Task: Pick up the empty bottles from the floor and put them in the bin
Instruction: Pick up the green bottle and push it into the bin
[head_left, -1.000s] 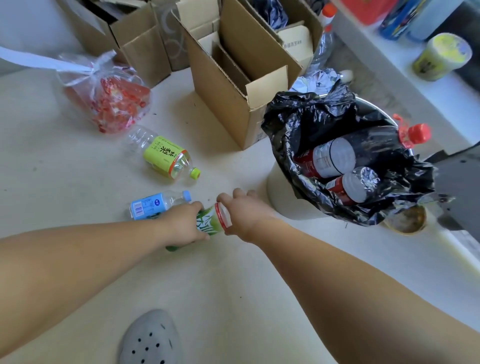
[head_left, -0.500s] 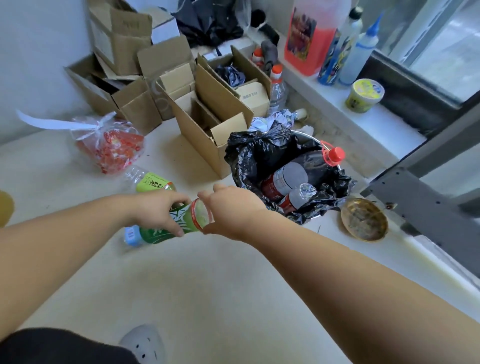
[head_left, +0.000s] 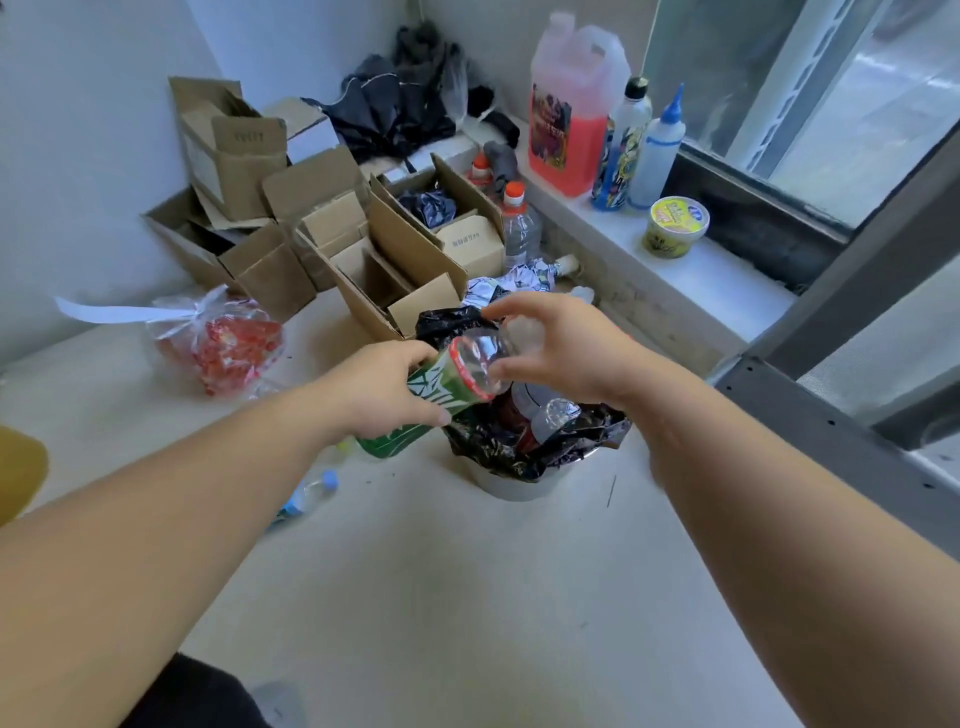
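The left hand (head_left: 384, 389) wraps its fingers tight around the green bottle (head_left: 441, 387). The right hand (head_left: 566, 353) pinches the clear top end of that same bottle with curled fingers. The bottle is up in the air, tilted, over the bin (head_left: 514, 480) with the black bag (head_left: 519, 452). At 8 o'clock from the bin, a blue bottle (head_left: 306, 493) lies on the floor (head_left: 441, 597).

Green bottle (head_left: 447, 395) in both hands, above bin (head_left: 524, 486).
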